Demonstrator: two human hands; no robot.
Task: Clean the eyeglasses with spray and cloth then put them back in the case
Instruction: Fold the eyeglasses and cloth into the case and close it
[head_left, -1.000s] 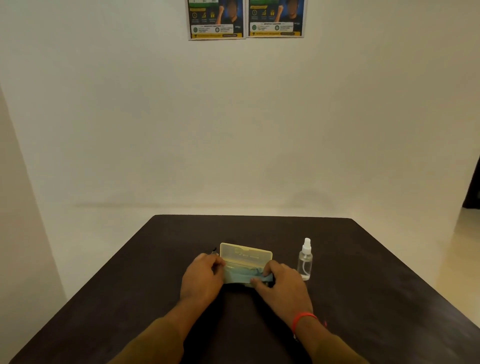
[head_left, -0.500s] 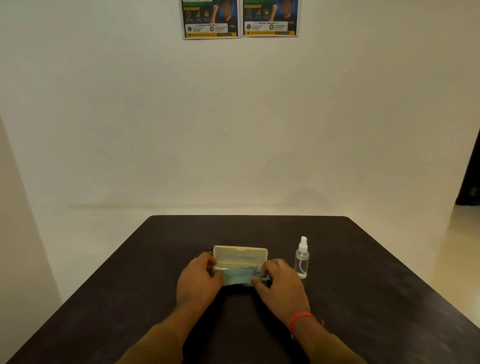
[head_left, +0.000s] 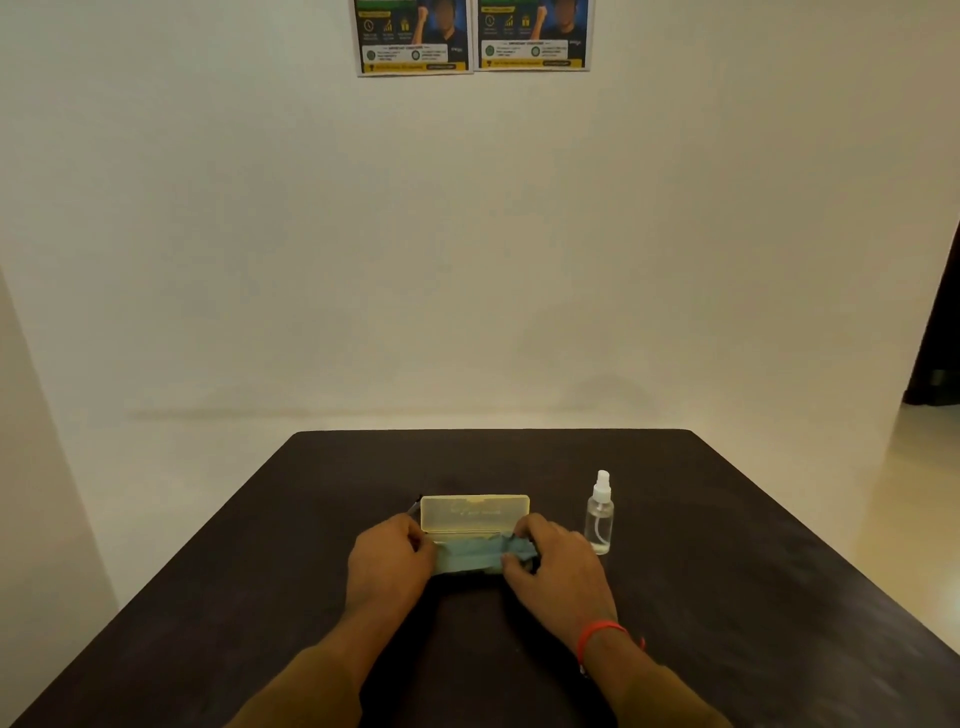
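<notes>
A pale yellow translucent glasses case (head_left: 474, 513) stands open in the middle of the dark table (head_left: 727, 597), its lid upright. A blue cloth (head_left: 467, 557) lies across the case's lower half and hides what is inside. My left hand (head_left: 387, 564) grips the left end of the case and cloth. My right hand (head_left: 558, 569) pinches the bunched right end of the cloth. A thin dark piece (head_left: 414, 506), perhaps part of the eyeglasses, sticks out behind the case's left corner. The clear spray bottle (head_left: 599, 514) stands upright just right of my right hand, untouched.
The table's far edge (head_left: 493, 430) lies well beyond the case, with a plain white wall behind. Two posters (head_left: 472, 36) hang high on that wall. A dark doorway (head_left: 940, 338) is at the right.
Both hands stay at the ends of the case. The cloth has been spread flatter across the case's lower half. The camera has shifted slightly.
</notes>
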